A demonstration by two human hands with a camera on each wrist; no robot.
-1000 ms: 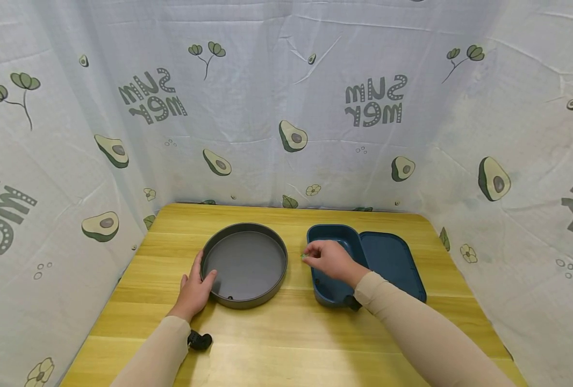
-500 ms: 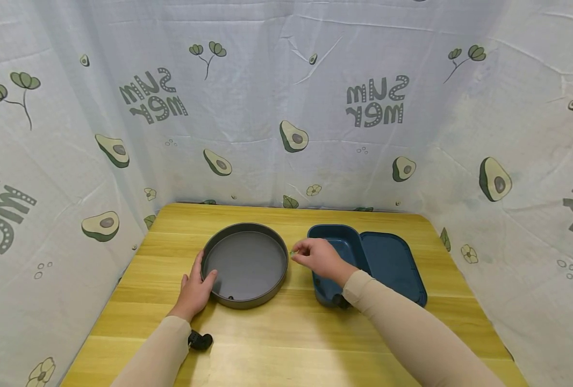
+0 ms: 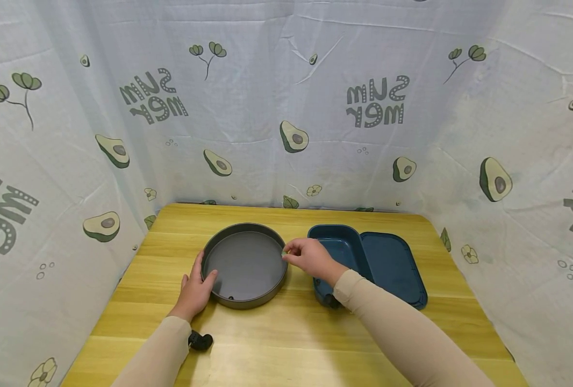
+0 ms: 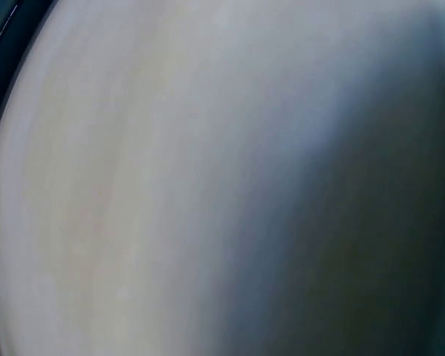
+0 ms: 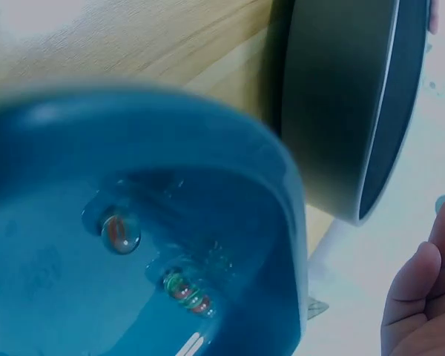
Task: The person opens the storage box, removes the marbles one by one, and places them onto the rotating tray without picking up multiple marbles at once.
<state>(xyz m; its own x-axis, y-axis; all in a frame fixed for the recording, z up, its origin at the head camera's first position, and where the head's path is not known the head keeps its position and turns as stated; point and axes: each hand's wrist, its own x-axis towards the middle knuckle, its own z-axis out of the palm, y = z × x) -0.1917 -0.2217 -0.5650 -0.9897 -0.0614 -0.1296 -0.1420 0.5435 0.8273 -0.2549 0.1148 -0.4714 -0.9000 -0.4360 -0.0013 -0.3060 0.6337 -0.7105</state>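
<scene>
In the head view my left hand point(image 3: 193, 293) rests at the left side of a round dark grey pan point(image 3: 245, 263), fingers fairly straight along its outer wall and thumb reaching over the rim. A small dark round thing point(image 3: 230, 297) lies inside the pan near the front wall. My right hand point(image 3: 312, 259) pinches a small greenish marble point(image 3: 283, 253) between thumb and fingertips, at the pan's right rim. Behind that wrist stands a blue rectangular container point(image 3: 335, 231); the right wrist view shows glass marbles point(image 5: 121, 231) on its floor. The left wrist view is a blur.
A flat dark blue lid point(image 3: 393, 263) lies against the container's right side. The wooden table point(image 3: 252, 349) carries everything, and a white printed curtain point(image 3: 248, 97) hangs around its back and sides. Black wrist cameras point(image 3: 200, 341) sit below the wrists.
My right hand has moved left with the marble, from over the blue container to the pan's right rim. The left hand and pan have stayed in place.
</scene>
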